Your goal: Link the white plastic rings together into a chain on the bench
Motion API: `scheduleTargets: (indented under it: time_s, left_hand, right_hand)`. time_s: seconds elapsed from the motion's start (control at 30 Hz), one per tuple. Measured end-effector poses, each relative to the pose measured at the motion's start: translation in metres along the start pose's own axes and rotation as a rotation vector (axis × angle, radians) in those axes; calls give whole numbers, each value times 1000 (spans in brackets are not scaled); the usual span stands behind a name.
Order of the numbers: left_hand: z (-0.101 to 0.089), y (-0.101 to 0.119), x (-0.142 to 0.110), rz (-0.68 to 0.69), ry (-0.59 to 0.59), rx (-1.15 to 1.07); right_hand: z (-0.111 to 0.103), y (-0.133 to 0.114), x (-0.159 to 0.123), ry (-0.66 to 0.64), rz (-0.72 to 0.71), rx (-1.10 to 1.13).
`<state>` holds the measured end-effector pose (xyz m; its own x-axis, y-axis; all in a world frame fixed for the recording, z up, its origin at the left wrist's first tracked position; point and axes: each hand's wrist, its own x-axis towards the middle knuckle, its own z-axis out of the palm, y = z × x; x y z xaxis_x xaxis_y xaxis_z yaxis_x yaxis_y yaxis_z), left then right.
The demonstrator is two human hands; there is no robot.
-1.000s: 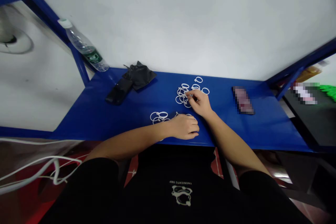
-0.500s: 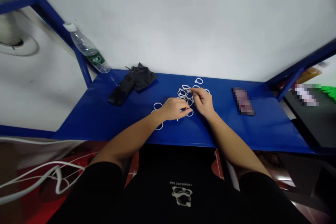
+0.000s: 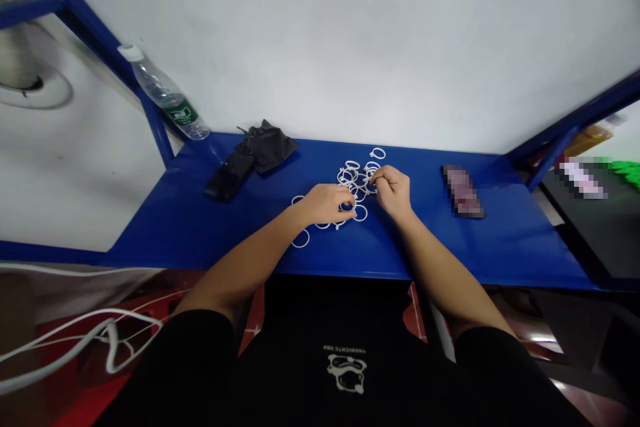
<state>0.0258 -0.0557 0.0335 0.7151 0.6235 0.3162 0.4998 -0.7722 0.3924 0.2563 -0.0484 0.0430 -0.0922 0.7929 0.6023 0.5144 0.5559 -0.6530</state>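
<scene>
Several thin white rings (image 3: 347, 175), each with a small knob, lie in an overlapping pile on the blue tabletop (image 3: 250, 233). My left hand (image 3: 330, 203) rests over the near side of the pile, its fingers curved and the thumb apart from the index finger. One ring shows in that gap, and I cannot tell whether it is gripped. At the right side of the pile, my right hand (image 3: 393, 192) has its thumb and index finger pinched at a white ring (image 3: 371, 172). Loose rings lie below my left wrist, and one ring (image 3: 379, 153) sits apart at the back.
A black phone-like slab (image 3: 230, 176) and a crumpled black pouch (image 3: 268, 147) lie at the back left. A plastic bottle (image 3: 167, 95) leans by the blue frame. To the right lies a blurred-out phone-shaped object (image 3: 463, 191). White cables (image 3: 113, 340) hang at the lower left.
My left hand has moved from the table's front edge up to the pile, and its thumb and index finger have parted. My right hand has shifted slightly right, its fingers curling tighter.
</scene>
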Motion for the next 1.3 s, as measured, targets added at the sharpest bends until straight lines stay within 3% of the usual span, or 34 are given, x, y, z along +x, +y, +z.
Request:
scheduleTargets:
  time_s: [0.13, 0.3, 0.57, 0.87, 1.1, 1.3]
  left_hand:
    - [6, 2, 0, 5, -71, 16]
    - [9, 3, 0, -4, -78, 9]
    - [3, 10, 1, -3, 174, 70]
    - [3, 3, 1, -73, 363, -19]
    - [-1, 2, 2, -95, 445, -32]
    - [-2, -4, 2, -123, 460, -36]
  right_hand:
    - [5, 0, -3, -17, 62, -44]
    - [8, 1, -4, -71, 106, -124]
    - [5, 16, 2, -138, 14, -230]
    - [1, 13, 3, -87, -10, -183]
    - [-7, 4, 4, -359, -94, -163]
    - [-7, -6, 3, -520, -67, -150]
